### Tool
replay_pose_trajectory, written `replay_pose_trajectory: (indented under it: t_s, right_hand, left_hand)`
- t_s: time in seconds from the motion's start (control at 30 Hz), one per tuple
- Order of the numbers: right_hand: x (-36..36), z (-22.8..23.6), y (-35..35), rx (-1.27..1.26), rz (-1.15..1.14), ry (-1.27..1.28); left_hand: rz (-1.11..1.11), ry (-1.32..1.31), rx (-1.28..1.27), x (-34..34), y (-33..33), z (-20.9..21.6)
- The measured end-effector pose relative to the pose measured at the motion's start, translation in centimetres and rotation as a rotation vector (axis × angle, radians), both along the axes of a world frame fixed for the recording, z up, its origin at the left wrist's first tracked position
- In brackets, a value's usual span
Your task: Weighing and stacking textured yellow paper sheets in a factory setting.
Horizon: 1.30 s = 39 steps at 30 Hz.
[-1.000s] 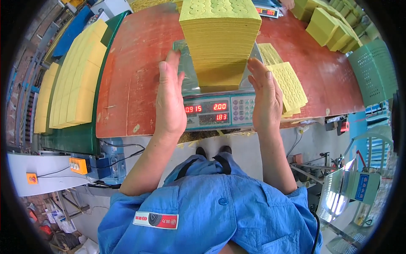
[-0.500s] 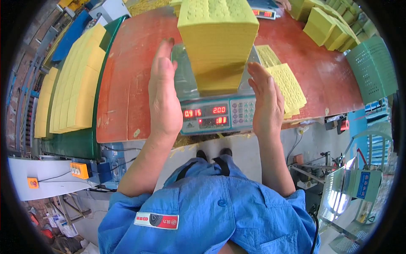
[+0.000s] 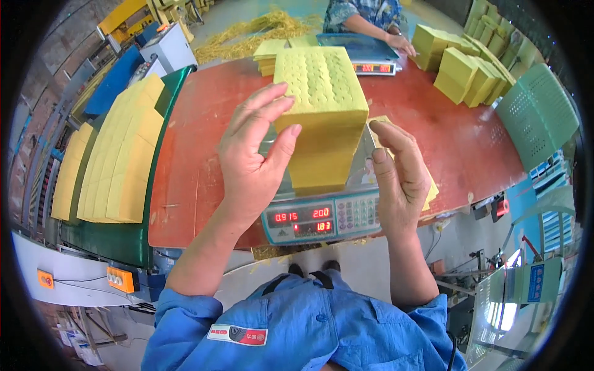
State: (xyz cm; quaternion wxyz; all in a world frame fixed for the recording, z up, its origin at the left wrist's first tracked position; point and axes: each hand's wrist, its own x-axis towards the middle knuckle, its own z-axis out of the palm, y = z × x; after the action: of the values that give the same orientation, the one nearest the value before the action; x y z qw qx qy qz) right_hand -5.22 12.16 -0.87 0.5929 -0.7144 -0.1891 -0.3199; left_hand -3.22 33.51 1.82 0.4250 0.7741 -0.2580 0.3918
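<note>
A tall stack of yellow paper sheets (image 3: 322, 142), its top embossed with rows of curved marks, stands upright on a digital weighing scale (image 3: 365, 232) with lit red displays. On the stack's left, my left hand (image 3: 255, 145) has its fingers apart, their tips overlapping the upper left edge in view; whether they touch I cannot tell. My right hand (image 3: 401, 179) is curved beside the stack's right face, thumb and fingers apart, holding nothing. Behind that hand lie loose yellow sheets (image 3: 431, 189), partly hidden.
Yellow stacks stand on the red table (image 3: 192, 161) at the back. More yellow stacks (image 3: 117, 161) line a green surface at left. Across the table a co-worker's hand (image 3: 402, 44) is near a second scale (image 3: 374, 69). A green perforated basket (image 3: 538, 114) sits at the right edge.
My view has tilted up, showing the co-worker and more floor. Both hands, earlier held flat along the stack's sides, now curve inward, the left one nearer the stack's top.
</note>
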Motion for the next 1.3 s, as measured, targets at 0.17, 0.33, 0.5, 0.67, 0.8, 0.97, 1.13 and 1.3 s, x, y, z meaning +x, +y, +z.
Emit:
replay_pose_trajectory:
  t_s: [0.17, 0.33, 0.5, 0.67, 0.8, 0.97, 1.13, 1.3]
  right_hand:
    - [2.9, 2.5, 0.3, -0.195, -0.153, -0.186]
    - [4.5, 2.9, 0.4, -0.270, -0.170, -0.164]
    - [5.3, 2.9, 0.7, -0.258, -0.162, -0.143]
    - [5.9, 3.2, 0.7, -0.249, -0.155, -0.153]
    - [6.3, 3.5, 0.7, -0.235, -0.145, -0.170]
    - [5.9, 4.1, 0.7, -0.200, -0.151, -0.185]
    - [4.5, 3.8, 0.2, -0.164, -0.124, -0.207]
    - [2.1, 1.6, -0.6, 0.070, -0.048, -0.196]
  left_hand:
    - [0.011, 0.037, 0.084, 1.2, 0.2, 1.1]
    - [0.036, 0.034, 0.133, 2.1, 0.5, 1.2]
    - [0.043, 0.012, 0.176, 2.8, 1.0, 1.0]
    - [0.041, 0.019, 0.190, 3.2, 1.1, 1.2]
    - [0.040, -0.037, 0.233, 3.3, 1.1, 1.5]
    - [0.060, -0.109, 0.293, 2.5, 0.7, 2.4]
    - [0.079, -0.131, 0.310, 1.9, 1.2, 2.3]
    - [0.131, -0.322, 0.449, 0.3, 1.0, 1.8]
